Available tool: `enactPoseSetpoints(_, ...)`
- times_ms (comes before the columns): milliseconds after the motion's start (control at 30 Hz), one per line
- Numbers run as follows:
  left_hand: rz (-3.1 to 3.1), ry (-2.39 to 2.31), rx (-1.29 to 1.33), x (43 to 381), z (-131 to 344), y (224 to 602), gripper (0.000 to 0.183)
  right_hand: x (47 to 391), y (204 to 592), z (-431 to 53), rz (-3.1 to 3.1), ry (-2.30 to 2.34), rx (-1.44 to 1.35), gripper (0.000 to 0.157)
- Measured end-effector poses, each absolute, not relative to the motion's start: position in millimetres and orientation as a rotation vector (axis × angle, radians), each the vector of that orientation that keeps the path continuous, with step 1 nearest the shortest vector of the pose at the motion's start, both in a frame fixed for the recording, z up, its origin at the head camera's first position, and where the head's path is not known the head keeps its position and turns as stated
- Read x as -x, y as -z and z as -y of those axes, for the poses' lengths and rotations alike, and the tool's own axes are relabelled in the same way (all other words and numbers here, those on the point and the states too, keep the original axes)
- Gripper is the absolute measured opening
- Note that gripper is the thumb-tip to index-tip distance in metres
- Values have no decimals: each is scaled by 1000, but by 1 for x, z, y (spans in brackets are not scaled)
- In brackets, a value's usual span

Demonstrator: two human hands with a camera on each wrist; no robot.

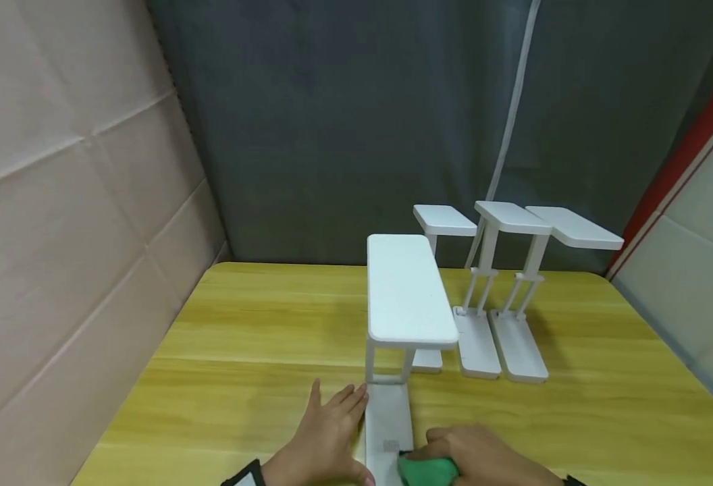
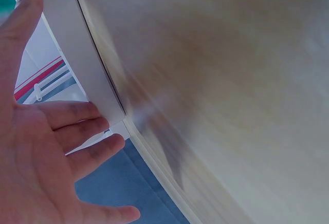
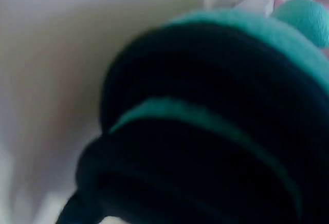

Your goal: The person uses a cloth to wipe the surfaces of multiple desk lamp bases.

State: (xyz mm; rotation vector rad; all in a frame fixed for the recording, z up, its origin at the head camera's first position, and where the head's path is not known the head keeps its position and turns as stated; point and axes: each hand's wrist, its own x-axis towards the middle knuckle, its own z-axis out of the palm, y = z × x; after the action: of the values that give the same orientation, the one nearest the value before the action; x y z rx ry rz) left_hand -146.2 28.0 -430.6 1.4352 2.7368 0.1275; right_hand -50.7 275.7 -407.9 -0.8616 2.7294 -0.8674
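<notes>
A white stand [image 1: 406, 290] faces me, with a flat rectangular top on two uprights and a long flat base [image 1: 387, 412]. My left hand [image 1: 329, 439] lies along the base's left side, fingers spread and fingertips at its edge. In the left wrist view that hand [image 2: 46, 157] has its thumb and fingers against the white side of the base [image 2: 85, 44]. My right hand [image 1: 478, 452] grips a green handheld tool [image 1: 427, 470] with a black tip, held at the base's right edge beside a small grey label [image 1: 391, 446]. Close up, the green-and-black tool [image 3: 205, 113] is blurred.
Behind stand more white stands of the same kind, one [image 1: 444, 221] partly hidden by the front one, two others [image 1: 478, 344] [image 1: 519, 347] to its right. All are on a wood-grain table [image 1: 235, 337]. A dark curtain [image 1: 332, 135] hangs behind, with a pale cable [image 1: 514, 101].
</notes>
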Motion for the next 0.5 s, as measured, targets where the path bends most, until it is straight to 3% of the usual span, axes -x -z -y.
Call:
enactPoseSetpoints(133, -2727, -152, -1427, 145, -28, 427, 116, 42, 400, -283, -2569, 1060, 841, 26)
enactPoseSetpoints(200, -2716, -163, -1426, 146, -28, 425, 116, 47, 394, -291, -2656, 1003, 724, 37)
enactPoseSetpoints(333, -2716, -149, -1432, 146, -28, 423, 116, 70, 390, -298, -2993, 516, 405, 61)
enactPoseSetpoints(500, -2722, -135, -1443, 145, -28, 424, 116, 94, 407, -284, -3161, 117, 314, 57)
